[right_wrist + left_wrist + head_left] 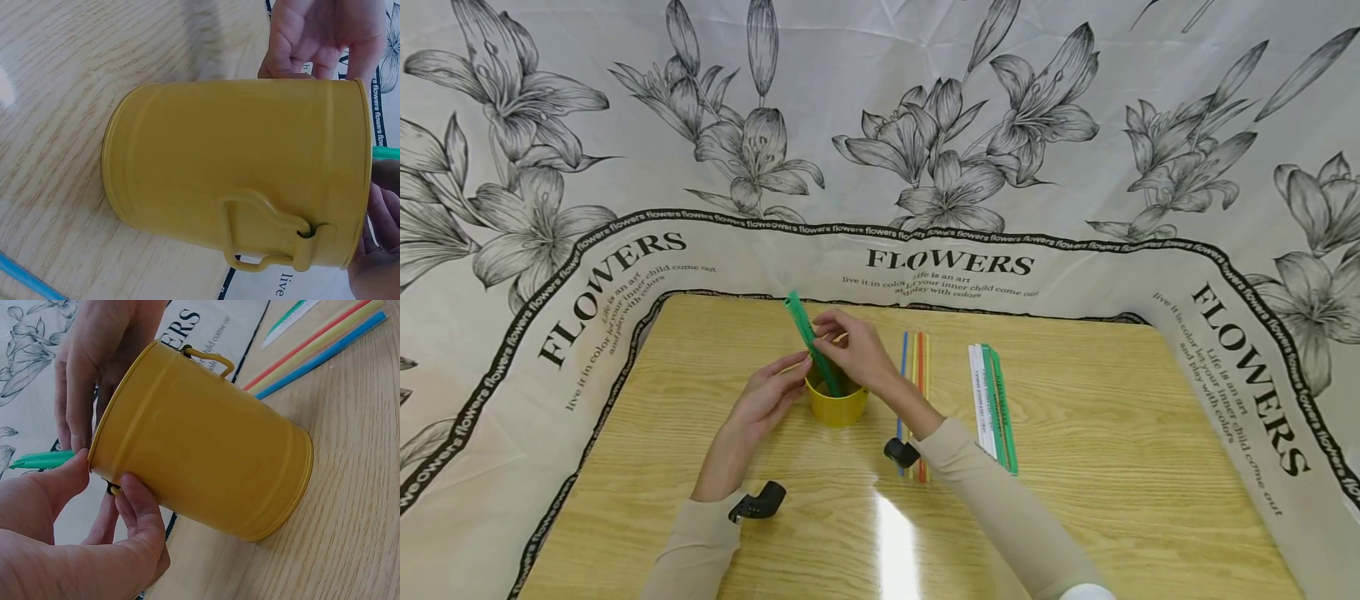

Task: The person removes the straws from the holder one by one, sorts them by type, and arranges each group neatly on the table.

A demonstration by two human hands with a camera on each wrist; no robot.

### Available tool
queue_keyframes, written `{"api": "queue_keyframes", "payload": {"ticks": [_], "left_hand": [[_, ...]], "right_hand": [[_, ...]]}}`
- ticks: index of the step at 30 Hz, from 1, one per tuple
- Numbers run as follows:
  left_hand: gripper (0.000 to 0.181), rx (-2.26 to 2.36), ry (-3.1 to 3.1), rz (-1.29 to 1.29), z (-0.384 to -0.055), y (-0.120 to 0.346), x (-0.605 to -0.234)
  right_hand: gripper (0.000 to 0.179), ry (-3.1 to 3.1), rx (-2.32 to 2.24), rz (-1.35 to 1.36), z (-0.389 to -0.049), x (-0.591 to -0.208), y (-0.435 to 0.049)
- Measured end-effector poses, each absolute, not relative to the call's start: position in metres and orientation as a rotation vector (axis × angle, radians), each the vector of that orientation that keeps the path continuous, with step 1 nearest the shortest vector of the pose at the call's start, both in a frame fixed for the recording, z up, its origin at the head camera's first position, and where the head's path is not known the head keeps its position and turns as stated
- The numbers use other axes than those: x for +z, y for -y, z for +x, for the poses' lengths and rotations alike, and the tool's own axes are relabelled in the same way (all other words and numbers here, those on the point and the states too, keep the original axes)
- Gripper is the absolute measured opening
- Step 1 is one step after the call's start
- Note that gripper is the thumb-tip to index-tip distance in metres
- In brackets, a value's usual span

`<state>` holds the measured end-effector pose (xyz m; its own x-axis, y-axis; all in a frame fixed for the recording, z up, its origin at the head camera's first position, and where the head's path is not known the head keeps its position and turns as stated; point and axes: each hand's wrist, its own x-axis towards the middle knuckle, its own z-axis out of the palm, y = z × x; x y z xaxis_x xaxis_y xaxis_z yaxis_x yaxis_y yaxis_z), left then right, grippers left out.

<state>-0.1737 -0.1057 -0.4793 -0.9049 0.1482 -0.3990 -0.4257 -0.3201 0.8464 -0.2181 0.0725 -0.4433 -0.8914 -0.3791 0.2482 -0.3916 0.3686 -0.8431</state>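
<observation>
A yellow metal bucket [838, 409] with small side handles [250, 219] stands upright on the table. Inside it leans a long, thin green wrapped straw [797, 312], tilted left, its top well above the rim; whether it is one or several I cannot tell. My right hand [856, 348] is over the bucket's mouth, fingertips pinching the straw's middle. At the bucket's left side, my left hand [767, 392] holds the rim between thumb and fingers, by one handle in the left wrist view. In the right wrist view the bucket's wall hides most of my right fingers.
Right of the bucket lie bare straws in blue [904, 358], yellow and red [921, 400], partly under my right forearm. Farther right are white wrapped straws [981, 400] and green wrapped straws [1002, 417]. A flower-printed cloth [940, 287] borders the wooden table [1097, 467].
</observation>
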Motion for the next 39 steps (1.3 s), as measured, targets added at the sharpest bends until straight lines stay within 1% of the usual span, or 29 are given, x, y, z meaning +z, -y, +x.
{"api": "queue_keyframes", "payload": {"ticks": [11,18,34,39], "left_hand": [[0.048,2.281,-1.548,-0.347,-0.172,0.106,-0.478],[0.047,2.288,-1.530,-0.348,-0.171,0.107,-0.476],[0.048,2.294,-1.527,-0.319,-0.170,0.107,-0.476],[0.048,2.296,-1.524,-0.320,-0.170,0.108,-0.476]], "right_hand": [[0.022,2.559,1.616,0.690,-0.215,-0.435,-0.084],[0.024,2.523,1.632,0.661,-0.214,-0.428,-0.100],[0.031,2.253,2.041,0.478,-0.219,-0.410,-0.140],[0.032,2.145,2.175,0.379,-0.221,-0.404,-0.151]]}}
